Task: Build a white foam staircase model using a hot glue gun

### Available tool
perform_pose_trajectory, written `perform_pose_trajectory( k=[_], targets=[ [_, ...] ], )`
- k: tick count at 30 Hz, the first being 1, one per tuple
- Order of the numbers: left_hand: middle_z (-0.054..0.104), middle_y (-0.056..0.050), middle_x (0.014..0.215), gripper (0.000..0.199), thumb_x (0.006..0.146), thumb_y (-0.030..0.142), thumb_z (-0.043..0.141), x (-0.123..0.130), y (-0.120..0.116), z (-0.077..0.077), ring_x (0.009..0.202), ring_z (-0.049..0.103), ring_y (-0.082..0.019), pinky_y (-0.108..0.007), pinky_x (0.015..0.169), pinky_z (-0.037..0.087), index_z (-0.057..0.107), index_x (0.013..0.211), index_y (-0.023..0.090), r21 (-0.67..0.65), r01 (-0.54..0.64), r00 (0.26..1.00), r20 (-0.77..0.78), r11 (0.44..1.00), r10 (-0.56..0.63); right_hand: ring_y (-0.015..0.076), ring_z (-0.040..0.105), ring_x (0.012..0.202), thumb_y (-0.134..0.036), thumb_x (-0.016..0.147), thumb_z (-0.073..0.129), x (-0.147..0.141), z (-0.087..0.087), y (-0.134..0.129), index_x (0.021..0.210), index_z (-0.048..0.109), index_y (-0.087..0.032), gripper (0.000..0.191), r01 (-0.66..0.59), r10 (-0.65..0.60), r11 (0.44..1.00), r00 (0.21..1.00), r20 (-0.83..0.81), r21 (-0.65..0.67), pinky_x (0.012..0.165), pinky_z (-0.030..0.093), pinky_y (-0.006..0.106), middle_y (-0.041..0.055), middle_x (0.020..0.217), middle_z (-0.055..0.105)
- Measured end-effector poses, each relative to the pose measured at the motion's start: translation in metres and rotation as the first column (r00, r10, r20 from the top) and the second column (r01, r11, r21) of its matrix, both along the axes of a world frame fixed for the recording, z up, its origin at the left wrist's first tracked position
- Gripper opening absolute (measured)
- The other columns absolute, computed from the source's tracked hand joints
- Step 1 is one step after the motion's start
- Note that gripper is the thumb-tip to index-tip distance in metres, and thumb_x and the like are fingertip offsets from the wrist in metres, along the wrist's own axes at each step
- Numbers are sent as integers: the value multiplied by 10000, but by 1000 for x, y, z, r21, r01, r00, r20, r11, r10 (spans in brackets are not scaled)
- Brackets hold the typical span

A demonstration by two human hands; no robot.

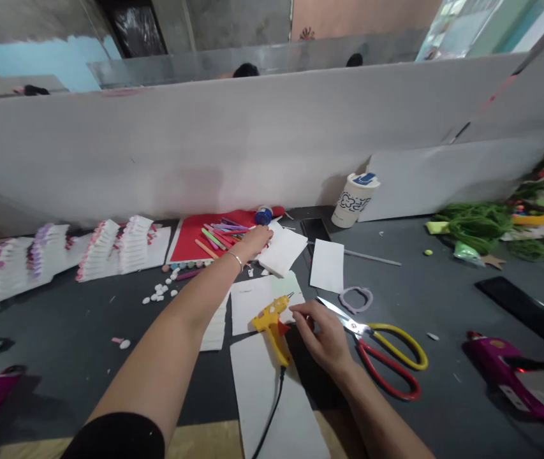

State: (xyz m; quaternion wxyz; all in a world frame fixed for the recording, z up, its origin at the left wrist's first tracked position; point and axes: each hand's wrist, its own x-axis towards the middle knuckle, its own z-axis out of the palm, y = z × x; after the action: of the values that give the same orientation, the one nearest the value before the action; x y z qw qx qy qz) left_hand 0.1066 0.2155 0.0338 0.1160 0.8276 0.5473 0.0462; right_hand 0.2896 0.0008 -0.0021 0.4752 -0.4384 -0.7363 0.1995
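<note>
My left hand (pixel 255 242) reaches far forward over the pile of colored pens (pixel 221 234) on a red sheet (pixel 188 236), beside white paper pieces (pixel 284 247); what its fingers touch is too small to make out. Nearer me, my right hand (pixel 322 335) hovers right of a yellow glue gun (pixel 272 322), its thumb and index finger bent toward each other near the trigger side. The glue gun lies on white paper (pixel 264 382). Large scissors (pixel 365 331) with one yellow and one red handle lie open to the right of my right hand.
A white tumbler (pixel 354 201) stands by the white partition (pixel 272 140). White fringed strips (pixel 118 245) lie left, a lilac ring (pixel 356 299) near the scissors, green yarn (pixel 477 224) far right. Magenta devices (pixel 515 373) sit at both sides, a black phone (pixel 525 312) at right.
</note>
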Motion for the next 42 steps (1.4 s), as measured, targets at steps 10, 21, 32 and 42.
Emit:
perform_pose_trajectory(
  k=[10, 21, 32, 42],
  targets=[
    [567, -283, 1322, 920, 685, 433, 781, 46, -34, -13, 1244, 503, -434, -447, 944, 431, 388, 1438, 80, -73, -125, 992, 18, 990, 126, 172, 627, 618, -220, 945, 491, -2, 3, 1, 925, 652, -220, 162, -31, 32, 999, 999, -21, 33, 587, 506, 282, 34, 730, 684],
    [690, -183, 1014, 495, 736, 129, 620, 24, -7, 17, 913, 653, -304, -395, 770, 508, 554, 1225, 92, -239, -249, 856, 398, 938, 329, 170, 629, 647, -223, 949, 494, 0, 7, 0, 933, 650, -215, 158, -42, 43, 999, 998, -46, 23, 625, 505, 281, 36, 745, 681],
    [704, -136, 837, 503, 788, 256, 578, -54, -32, 72, 706, 686, -256, -338, 550, 556, 521, 1260, 92, -610, 7, 184, 779, 792, 599, 162, 629, 643, -253, 948, 479, 9, 32, 1, 904, 670, -216, 199, 34, -14, 986, 992, 123, -160, 591, 454, 263, 42, 850, 732],
    [723, -157, 1073, 536, 791, 286, 517, -94, -109, 69, 1016, 691, -347, -532, 852, 569, 512, 1304, 131, -610, 107, -229, 753, 785, 617, 319, 544, 1195, -255, 851, 653, -35, 50, 148, 1161, 653, -91, 351, 266, 12, 924, 696, 718, -274, 892, 454, 344, 206, 1238, 636]
  ],
)
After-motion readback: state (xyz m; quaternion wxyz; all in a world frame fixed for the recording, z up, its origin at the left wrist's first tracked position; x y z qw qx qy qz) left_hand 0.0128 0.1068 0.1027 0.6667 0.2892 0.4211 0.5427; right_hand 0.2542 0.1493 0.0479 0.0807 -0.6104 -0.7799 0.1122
